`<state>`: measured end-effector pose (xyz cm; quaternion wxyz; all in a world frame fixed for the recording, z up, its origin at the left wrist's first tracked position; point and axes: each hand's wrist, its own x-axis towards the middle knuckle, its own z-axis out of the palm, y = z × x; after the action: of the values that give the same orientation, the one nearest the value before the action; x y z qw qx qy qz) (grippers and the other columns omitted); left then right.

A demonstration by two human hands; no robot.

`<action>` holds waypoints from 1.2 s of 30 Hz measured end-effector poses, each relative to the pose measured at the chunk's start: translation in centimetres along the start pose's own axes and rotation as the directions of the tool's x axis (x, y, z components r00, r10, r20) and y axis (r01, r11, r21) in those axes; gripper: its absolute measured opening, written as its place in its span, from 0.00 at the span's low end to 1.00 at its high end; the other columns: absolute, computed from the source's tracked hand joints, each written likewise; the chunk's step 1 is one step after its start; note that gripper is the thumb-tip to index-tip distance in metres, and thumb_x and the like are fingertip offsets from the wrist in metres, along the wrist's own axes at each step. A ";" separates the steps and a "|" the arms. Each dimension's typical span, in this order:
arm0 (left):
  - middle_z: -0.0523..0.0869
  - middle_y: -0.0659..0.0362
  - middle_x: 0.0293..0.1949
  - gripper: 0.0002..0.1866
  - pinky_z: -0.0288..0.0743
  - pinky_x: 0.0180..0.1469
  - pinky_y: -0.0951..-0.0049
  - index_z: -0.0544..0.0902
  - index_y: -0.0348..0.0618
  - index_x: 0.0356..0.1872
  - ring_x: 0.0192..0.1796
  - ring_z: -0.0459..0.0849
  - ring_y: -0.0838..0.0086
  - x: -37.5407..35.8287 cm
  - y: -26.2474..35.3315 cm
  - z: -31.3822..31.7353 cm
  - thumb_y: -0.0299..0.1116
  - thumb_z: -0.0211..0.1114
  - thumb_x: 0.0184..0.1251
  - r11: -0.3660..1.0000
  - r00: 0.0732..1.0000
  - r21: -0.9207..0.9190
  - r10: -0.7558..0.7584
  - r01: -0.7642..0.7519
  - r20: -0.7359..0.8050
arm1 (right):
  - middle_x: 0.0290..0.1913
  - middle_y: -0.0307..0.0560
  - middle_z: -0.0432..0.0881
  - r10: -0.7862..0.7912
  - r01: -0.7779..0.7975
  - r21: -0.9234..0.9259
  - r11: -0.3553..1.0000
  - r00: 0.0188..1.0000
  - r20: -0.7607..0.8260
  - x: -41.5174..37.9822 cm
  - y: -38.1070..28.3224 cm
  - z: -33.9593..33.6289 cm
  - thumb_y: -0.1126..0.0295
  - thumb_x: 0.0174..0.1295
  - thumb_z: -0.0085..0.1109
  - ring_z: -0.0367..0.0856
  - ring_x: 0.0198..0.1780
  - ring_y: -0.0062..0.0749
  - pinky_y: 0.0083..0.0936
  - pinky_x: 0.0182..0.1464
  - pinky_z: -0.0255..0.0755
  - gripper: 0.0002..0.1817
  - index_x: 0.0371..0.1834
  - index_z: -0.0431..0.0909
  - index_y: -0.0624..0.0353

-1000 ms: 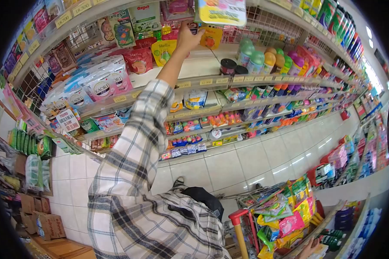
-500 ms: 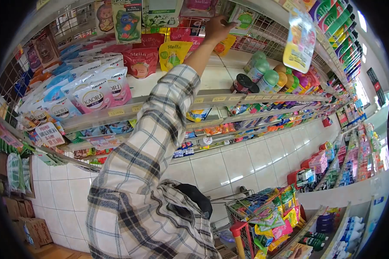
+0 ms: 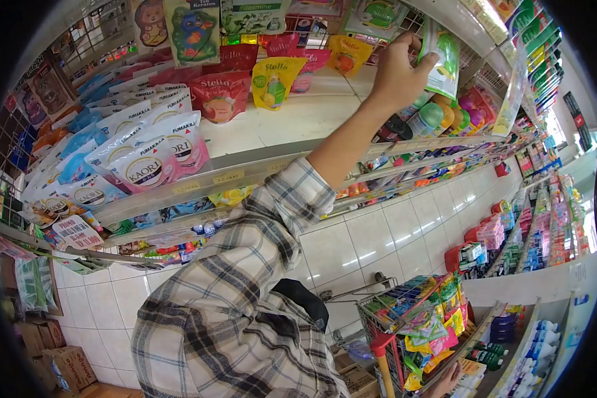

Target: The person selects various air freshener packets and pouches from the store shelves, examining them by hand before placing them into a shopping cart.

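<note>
My left hand [image 3: 401,73] is raised before the upper shelf, thumb and fingers closed on the left edge of a green-and-white air freshener packet [image 3: 442,63]. A similar Stelline packet [image 3: 378,16] hangs on the wire rack behind. Below and left of the hand stand an orange pouch [image 3: 348,54], a yellow Stella pouch [image 3: 274,83] and a red Stella pouch [image 3: 222,96]. Just under the held packet are round-topped containers [image 3: 431,116]. Part of my right hand [image 3: 448,381] shows at the bottom right, near the cart; its fingers are small and partly cut off.
A loaded shopping cart [image 3: 404,312] with a red-ended handle [image 3: 382,341] stands at lower right. Kaori bags [image 3: 146,162] crowd the left shelf. A clear-and-yellow hanging packet [image 3: 513,96] juts from the shelf edge. Cardboard boxes [image 3: 69,368] sit on the floor at left.
My left hand has moved right and away from the wire rack, bringing the green-and-white packet with it. The view has shifted slightly, and more of my right hand shows.
</note>
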<state>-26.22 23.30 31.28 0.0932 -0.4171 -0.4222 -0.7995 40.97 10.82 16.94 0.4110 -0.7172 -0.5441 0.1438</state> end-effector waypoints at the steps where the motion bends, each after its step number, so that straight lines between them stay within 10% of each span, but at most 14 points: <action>1: 0.81 0.59 0.31 0.13 0.71 0.34 0.76 0.76 0.36 0.31 0.31 0.77 0.80 -0.5 0.5 0.0 0.32 0.72 0.57 1.000 1.000 -0.021 0.020 -0.019 0.012 | 0.45 0.56 0.83 -0.004 0.004 0.000 1.000 1.000 0.008 -0.4 -0.1 0.1 0.56 0.67 0.59 0.79 0.45 0.43 0.31 0.51 0.72 0.21 0.47 0.80 0.67; 11: 0.81 0.59 0.32 0.09 0.72 0.32 0.77 0.74 0.38 0.32 0.34 0.78 0.80 -6.1 2.4 -0.4 0.29 0.67 0.63 0.897 0.974 -0.410 -0.084 0.166 0.211 | 0.57 0.48 0.76 -0.084 0.059 0.207 0.977 0.990 0.116 -3.1 -0.5 3.6 0.63 0.71 0.52 0.73 0.59 0.32 0.27 0.63 0.63 0.19 0.58 0.73 0.66; 14: 0.79 0.62 0.34 0.09 0.73 0.33 0.80 0.73 0.39 0.33 0.36 0.78 0.83 -11.7 5.9 -1.7 0.28 0.66 0.66 0.800 0.848 -0.357 -0.324 0.482 0.419 | 0.56 0.49 0.77 -0.135 0.093 0.247 0.965 0.977 0.162 -5.1 -2.9 4.5 0.67 0.69 0.54 0.74 0.59 0.34 0.29 0.63 0.64 0.19 0.58 0.72 0.68; 18: 0.78 0.65 0.34 0.07 0.72 0.39 0.81 0.75 0.41 0.35 0.38 0.77 0.86 -23.2 4.7 -1.7 0.26 0.66 0.66 0.687 0.515 -0.155 -0.356 0.710 0.780 | 0.59 0.54 0.76 -0.051 -0.106 0.579 0.808 0.967 0.248 -9.4 -7.4 8.1 0.74 0.68 0.53 0.74 0.62 0.38 0.35 0.65 0.66 0.21 0.64 0.66 0.65; 24: 0.83 0.63 0.35 0.06 0.74 0.39 0.79 0.76 0.40 0.34 0.37 0.79 0.84 -35.4 5.9 -2.6 0.27 0.66 0.67 0.443 -0.469 0.472 -0.124 0.762 0.874 | 0.53 0.50 0.80 -0.065 -0.185 0.578 0.795 0.921 0.384 -14.4 -7.2 8.4 0.74 0.57 0.68 0.78 0.54 0.32 0.28 0.57 0.72 0.30 0.63 0.67 0.62; 30: 0.87 0.55 0.43 0.07 0.77 0.43 0.76 0.79 0.37 0.38 0.41 0.83 0.76 -40.3 9.8 2.9 0.29 0.67 0.64 0.607 -0.391 0.253 0.103 0.753 0.915 | 0.45 0.44 0.84 0.131 -0.555 0.448 0.701 0.718 0.684 -17.3 -1.2 4.9 0.79 0.59 0.66 0.81 0.43 0.21 0.19 0.47 0.74 0.20 0.55 0.74 0.66; 36: 0.84 0.57 0.46 0.14 0.76 0.42 0.77 0.77 0.39 0.49 0.42 0.83 0.76 -43.4 12.1 8.9 0.28 0.66 0.64 0.615 -0.204 0.244 -0.136 0.750 0.970 | 0.45 0.43 0.84 0.227 -0.361 0.631 0.687 0.931 0.286 -14.6 1.6 -0.6 0.81 0.62 0.60 0.81 0.44 0.21 0.19 0.47 0.74 0.18 0.56 0.73 0.67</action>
<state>12.55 13.62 8.77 -0.6264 -0.6506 -0.2881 -0.3184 37.07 -2.63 12.63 0.5611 -0.5809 -0.3680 0.4609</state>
